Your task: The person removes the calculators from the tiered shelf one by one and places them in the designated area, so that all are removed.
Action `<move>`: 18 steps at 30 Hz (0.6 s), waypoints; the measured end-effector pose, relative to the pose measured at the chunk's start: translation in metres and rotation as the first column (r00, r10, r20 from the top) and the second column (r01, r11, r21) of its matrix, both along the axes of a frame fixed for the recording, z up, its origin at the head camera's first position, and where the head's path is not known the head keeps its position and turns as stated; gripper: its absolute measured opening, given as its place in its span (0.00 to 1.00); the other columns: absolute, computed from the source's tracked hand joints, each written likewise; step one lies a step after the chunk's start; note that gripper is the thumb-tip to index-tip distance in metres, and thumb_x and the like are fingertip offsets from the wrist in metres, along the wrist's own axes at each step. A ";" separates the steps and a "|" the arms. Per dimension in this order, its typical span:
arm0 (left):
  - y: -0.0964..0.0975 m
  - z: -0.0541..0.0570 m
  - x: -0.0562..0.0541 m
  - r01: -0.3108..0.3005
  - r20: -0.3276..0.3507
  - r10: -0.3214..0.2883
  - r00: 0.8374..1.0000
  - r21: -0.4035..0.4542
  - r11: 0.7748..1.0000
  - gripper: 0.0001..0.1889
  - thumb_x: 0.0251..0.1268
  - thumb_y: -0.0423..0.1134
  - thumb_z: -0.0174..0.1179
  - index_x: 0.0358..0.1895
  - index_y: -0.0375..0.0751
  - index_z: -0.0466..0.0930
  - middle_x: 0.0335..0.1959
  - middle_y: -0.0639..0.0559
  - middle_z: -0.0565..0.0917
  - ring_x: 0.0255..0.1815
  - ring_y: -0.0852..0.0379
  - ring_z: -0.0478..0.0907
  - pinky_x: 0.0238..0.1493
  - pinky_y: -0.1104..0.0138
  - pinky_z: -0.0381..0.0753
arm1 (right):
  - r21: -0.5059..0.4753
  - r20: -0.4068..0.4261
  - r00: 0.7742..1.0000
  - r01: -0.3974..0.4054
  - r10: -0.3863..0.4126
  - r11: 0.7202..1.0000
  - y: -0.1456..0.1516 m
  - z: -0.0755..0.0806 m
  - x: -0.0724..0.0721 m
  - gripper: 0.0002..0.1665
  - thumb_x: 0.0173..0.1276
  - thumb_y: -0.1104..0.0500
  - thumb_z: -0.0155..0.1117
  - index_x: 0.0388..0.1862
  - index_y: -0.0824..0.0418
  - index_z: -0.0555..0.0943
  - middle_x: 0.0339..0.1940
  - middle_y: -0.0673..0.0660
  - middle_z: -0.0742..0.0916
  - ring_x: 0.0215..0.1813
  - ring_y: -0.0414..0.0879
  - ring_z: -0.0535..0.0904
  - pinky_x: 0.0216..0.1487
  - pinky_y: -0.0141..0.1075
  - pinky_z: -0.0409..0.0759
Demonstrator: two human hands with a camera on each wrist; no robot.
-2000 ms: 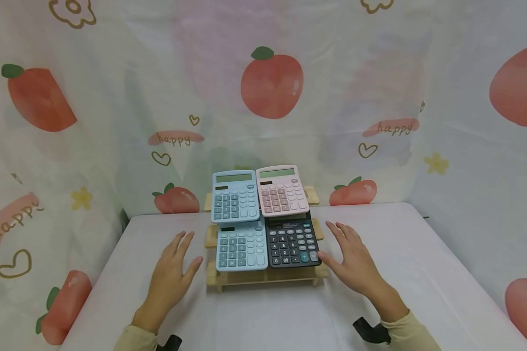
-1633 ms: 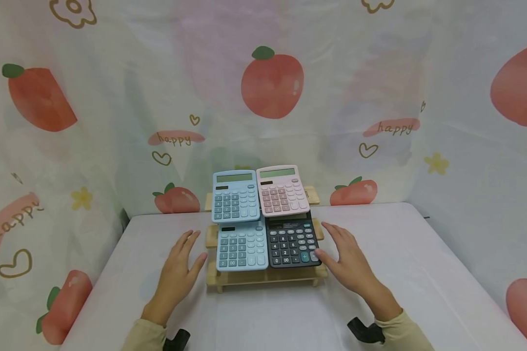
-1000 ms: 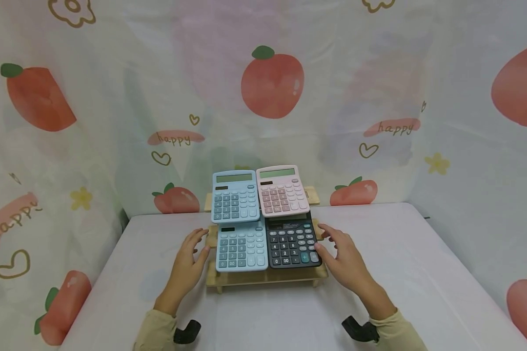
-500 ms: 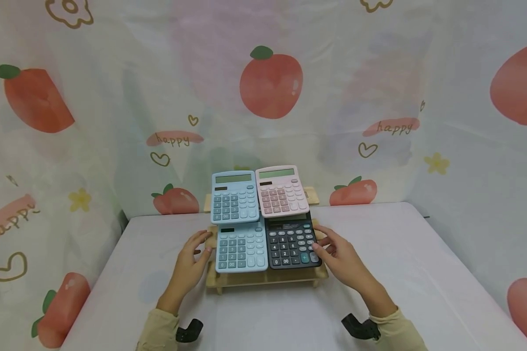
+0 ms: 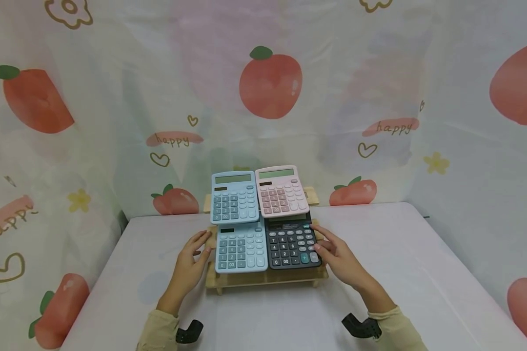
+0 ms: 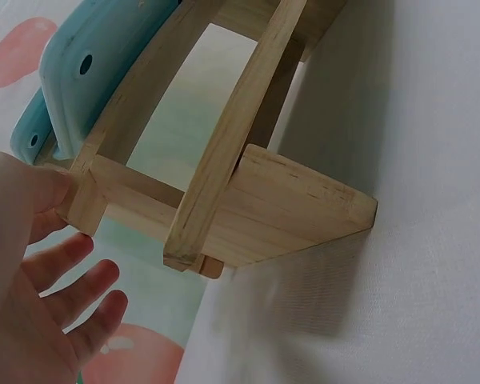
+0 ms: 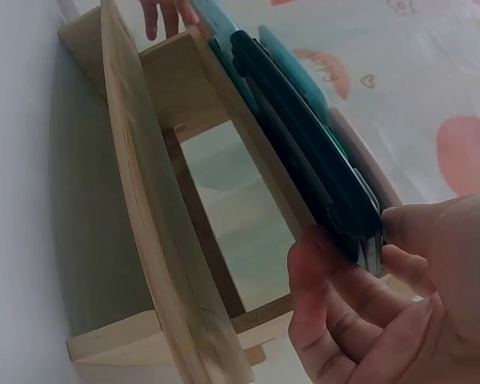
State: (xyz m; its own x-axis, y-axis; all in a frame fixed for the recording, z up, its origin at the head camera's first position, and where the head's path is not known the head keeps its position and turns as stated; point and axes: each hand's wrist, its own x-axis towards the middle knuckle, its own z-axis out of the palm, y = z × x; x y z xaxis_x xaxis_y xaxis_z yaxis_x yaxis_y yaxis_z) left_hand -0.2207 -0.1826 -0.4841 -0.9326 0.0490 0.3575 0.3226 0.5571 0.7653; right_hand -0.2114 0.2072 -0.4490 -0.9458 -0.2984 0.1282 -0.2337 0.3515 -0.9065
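Note:
My left hand [image 5: 188,261] is at the left side of a tiered wooden rack [image 5: 268,279]. In the left wrist view its thumb and index finger pinch the end of a slat, the other fingers loosely bent. My right hand [image 5: 340,258] pinches the right edge of a black calculator [image 5: 292,243], thumb on the front and fingers behind, as the right wrist view shows. Beside it on the lower tier leans a light blue calculator [image 5: 241,248]. Above them stand another blue calculator [image 5: 234,197] and a pink calculator [image 5: 282,191], covering the tops of the lower pair.
A white cloth covers the table [image 5: 263,321] under the rack. Behind it and along the sides hangs a curtain [image 5: 334,73] printed with fruit and the word "happy". Black straps with mounts [image 5: 361,326] sit at both wrists.
Both hands have moved inward from beside the rack. The left has taken hold of the slat end, and the right has taken hold of the black calculator's edge. The calculators look unmoved.

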 end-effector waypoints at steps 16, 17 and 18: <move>0.001 -0.002 -0.002 -0.015 -0.021 0.015 1.000 -0.006 1.000 0.23 0.77 0.37 0.56 0.70 0.34 0.72 0.74 0.38 0.71 0.74 0.38 0.69 0.57 0.45 0.82 | -0.126 0.079 0.995 -0.044 0.055 0.991 0.002 -0.003 -0.004 0.34 0.81 0.59 0.52 0.81 0.59 0.55 0.60 0.76 0.81 0.44 0.38 0.84 0.41 0.34 0.84; 0.001 -0.002 -0.002 -0.014 -0.016 0.014 1.000 -0.006 1.000 0.23 0.76 0.37 0.56 0.70 0.34 0.72 0.75 0.39 0.70 0.74 0.38 0.69 0.57 0.45 0.81 | -0.132 0.083 0.995 -0.048 0.059 0.990 0.003 -0.004 -0.004 0.34 0.81 0.59 0.52 0.81 0.59 0.55 0.61 0.76 0.81 0.44 0.37 0.84 0.41 0.33 0.85; 0.001 -0.002 -0.002 -0.011 -0.009 0.011 1.000 -0.002 1.000 0.23 0.76 0.36 0.56 0.71 0.34 0.72 0.75 0.40 0.70 0.75 0.39 0.69 0.58 0.45 0.81 | -0.137 0.086 0.994 -0.052 0.064 0.989 0.003 -0.004 -0.004 0.34 0.81 0.59 0.52 0.81 0.59 0.55 0.61 0.76 0.81 0.45 0.37 0.84 0.42 0.33 0.85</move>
